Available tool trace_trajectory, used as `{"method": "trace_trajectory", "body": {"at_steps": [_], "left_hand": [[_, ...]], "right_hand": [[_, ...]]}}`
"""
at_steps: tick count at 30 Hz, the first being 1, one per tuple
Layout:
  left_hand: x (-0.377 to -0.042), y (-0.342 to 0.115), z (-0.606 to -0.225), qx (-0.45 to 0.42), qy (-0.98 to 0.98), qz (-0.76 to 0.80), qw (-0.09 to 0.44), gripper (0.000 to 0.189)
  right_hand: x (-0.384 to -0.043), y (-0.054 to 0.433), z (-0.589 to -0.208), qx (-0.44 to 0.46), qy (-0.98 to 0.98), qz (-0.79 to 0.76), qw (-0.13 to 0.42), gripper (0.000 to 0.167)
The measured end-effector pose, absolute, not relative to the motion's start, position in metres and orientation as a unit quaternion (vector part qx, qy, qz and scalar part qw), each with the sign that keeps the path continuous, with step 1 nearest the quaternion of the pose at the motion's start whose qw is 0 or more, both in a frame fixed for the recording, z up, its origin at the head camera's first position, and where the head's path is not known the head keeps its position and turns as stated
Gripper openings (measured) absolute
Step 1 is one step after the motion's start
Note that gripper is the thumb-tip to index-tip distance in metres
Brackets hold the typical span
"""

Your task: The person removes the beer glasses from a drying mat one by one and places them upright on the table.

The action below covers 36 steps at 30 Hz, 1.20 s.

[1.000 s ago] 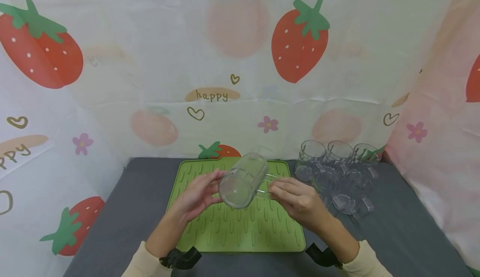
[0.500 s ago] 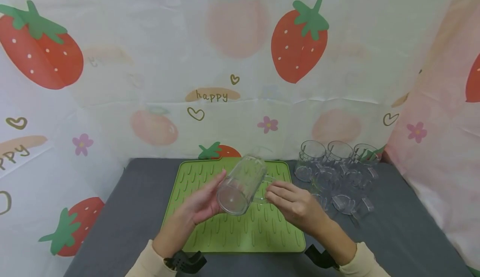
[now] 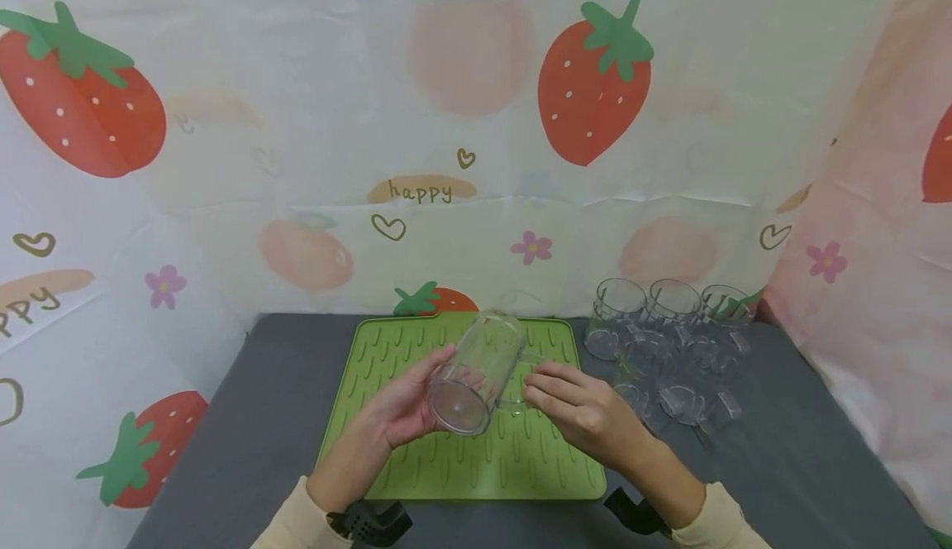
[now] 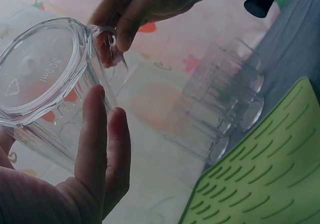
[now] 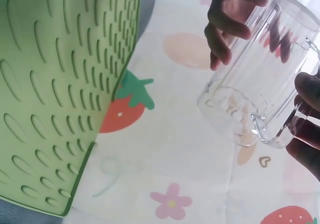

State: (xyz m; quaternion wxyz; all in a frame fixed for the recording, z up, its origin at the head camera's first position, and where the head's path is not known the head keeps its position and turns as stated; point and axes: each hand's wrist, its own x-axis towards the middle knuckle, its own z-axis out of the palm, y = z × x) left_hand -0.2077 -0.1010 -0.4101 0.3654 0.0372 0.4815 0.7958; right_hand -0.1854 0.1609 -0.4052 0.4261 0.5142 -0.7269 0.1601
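Note:
A clear mug (image 3: 476, 375) is held tilted above the green mat, its round base turned toward me and its mouth pointing away. My left hand (image 3: 405, 404) grips the body from the left side. In the left wrist view, "500ml" is marked on the mug's base (image 4: 37, 69), and two fingers (image 4: 92, 139) of that hand lie along the mug's wall. On the other side my right hand (image 3: 583, 408) pinches the handle (image 5: 280, 134) between thumb and fingers, as the right wrist view shows. The mug looks see-through, with nothing visible inside.
The green ridged mat (image 3: 483, 466) lies on a dark grey table (image 3: 290, 384). Several more clear mugs (image 3: 677, 350) stand grouped at the back right of it. A white curtain with printed strawberries (image 3: 595, 78) hangs behind and at both sides.
The mug has come slightly down and left, its base dipping closer to me. Both hands have moved with it, and the left hand's hold has shifted lower around the body.

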Motion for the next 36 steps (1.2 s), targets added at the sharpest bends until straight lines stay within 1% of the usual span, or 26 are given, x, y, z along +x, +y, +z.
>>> {"method": "trace_trajectory", "body": {"at_steps": [7,14,21,29,36], "left_hand": [[-0.2072,-0.0995,-0.4098,0.027,0.486,0.797,0.357,0.073],[-0.2064,-0.0991,-0.4113,0.026,0.488,0.800,0.347,0.077],[-0.2057,-0.0989,-0.4104,0.056,0.499,0.798,0.333,0.074],[-0.2048,-0.0999,-0.4100,0.068,0.525,0.788,0.314,0.074],[-0.2048,-0.1008,-0.4113,0.081,0.551,0.780,0.285,0.065]], "right_hand": [[-0.1842,0.1603,-0.4044,0.511,-0.730,0.168,0.422,0.030],[-0.1825,0.1600,-0.4040,0.506,-0.738,0.187,0.406,0.026],[-0.1827,0.1610,-0.4035,0.500,-0.744,0.204,0.393,0.029],[-0.1829,0.1610,-0.4017,0.497,-0.749,0.213,0.382,0.026],[-0.1832,0.1628,-0.4034,0.490,-0.761,0.231,0.357,0.023]]}}
